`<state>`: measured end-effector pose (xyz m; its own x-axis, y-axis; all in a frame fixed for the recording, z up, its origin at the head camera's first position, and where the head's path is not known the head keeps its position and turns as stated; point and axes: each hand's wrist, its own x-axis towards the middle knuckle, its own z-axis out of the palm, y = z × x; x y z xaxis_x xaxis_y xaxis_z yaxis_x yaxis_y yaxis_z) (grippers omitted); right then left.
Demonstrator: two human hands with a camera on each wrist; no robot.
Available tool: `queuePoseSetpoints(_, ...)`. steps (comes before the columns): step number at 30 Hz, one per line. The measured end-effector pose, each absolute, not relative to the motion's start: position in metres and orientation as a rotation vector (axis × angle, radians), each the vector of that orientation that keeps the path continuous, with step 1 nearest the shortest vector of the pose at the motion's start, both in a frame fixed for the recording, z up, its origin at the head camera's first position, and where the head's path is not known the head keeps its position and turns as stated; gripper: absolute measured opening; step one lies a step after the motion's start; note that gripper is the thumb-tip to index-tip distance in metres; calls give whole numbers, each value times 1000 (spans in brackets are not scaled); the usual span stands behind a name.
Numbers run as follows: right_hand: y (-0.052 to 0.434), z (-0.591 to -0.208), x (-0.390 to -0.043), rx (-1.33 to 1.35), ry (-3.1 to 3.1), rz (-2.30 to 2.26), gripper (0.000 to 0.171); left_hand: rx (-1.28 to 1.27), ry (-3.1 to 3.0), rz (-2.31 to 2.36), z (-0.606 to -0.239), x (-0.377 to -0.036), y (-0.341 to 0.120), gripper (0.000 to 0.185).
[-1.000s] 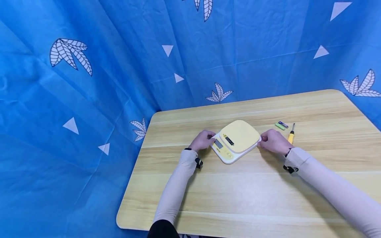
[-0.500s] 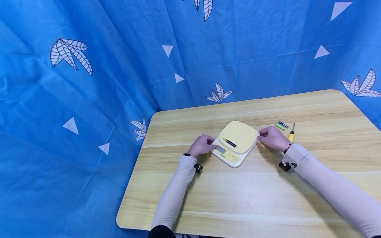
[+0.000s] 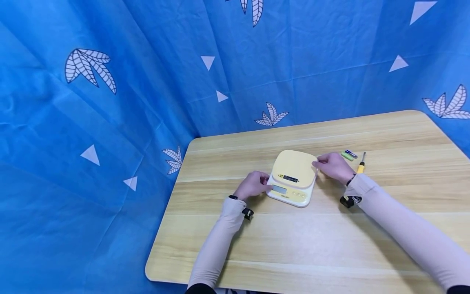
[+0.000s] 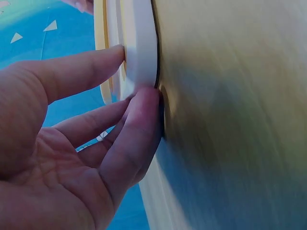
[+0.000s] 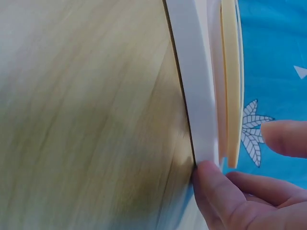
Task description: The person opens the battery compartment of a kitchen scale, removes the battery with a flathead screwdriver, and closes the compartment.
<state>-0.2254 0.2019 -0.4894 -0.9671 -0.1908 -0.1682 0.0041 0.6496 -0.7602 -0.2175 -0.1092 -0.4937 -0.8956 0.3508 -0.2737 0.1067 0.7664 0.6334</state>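
The kitchen scale [image 3: 292, 177] lay flat near the middle of the desk [image 3: 257, 253], somewhat closer to the far edge than to the near edge. Its display end pointed toward the near edge and its yellow platform toward the far edge, so the long axis ran roughly near-to-far with a slight skew.

The left hand [image 3: 253, 184] stood at the near-left corner of the scale. In the left wrist view its fingers [image 4: 86, 72] touched the white base rim, one on the side wall and one at the lower edge where the base met the desk; the grip was a light fingertip pinch. The right hand [image 3: 332, 165] stood at the far-right corner. In the right wrist view one fingertip [image 5: 211, 177] touched the base at desk level and another hovered just beside the platform edge. The two hands thus bore on diagonally opposite corners, both equally close to the scale.

A screwdriver [image 3: 361, 163] and two small batteries [image 3: 348, 154] lay near the right hand, toward the right edge. A blue patterned cloth [image 3: 110, 81] enclosed the desk behind and to the left.
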Motion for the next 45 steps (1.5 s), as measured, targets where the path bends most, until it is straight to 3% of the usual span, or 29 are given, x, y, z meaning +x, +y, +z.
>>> queuePoseSetpoints(4, 201, -492, -229, -162, 2650, -1238, 39, 372, 2577, 874, -494, -214, -105, 13)
queuePoseSetpoints(8, 202, -494, -234, -175, 2653, -1273, 42, 397, 2578, 875, -494, -209, -100, 23)
queuePoseSetpoints(15, 204, -499, -243, -215, 2677, -1330, 25, 427, 2584, 900, -493, -203, -93, 15)
queuePoseSetpoints(24, 204, -497, -245, -211, 2664, -1332, 44, 380, 2597, 892, -495, -197, -89, 15)
queuePoseSetpoints(45, 201, -496, -254, -203, 2658, -1287, 46, 333, 2595, 935, -500, -193, -88, 23)
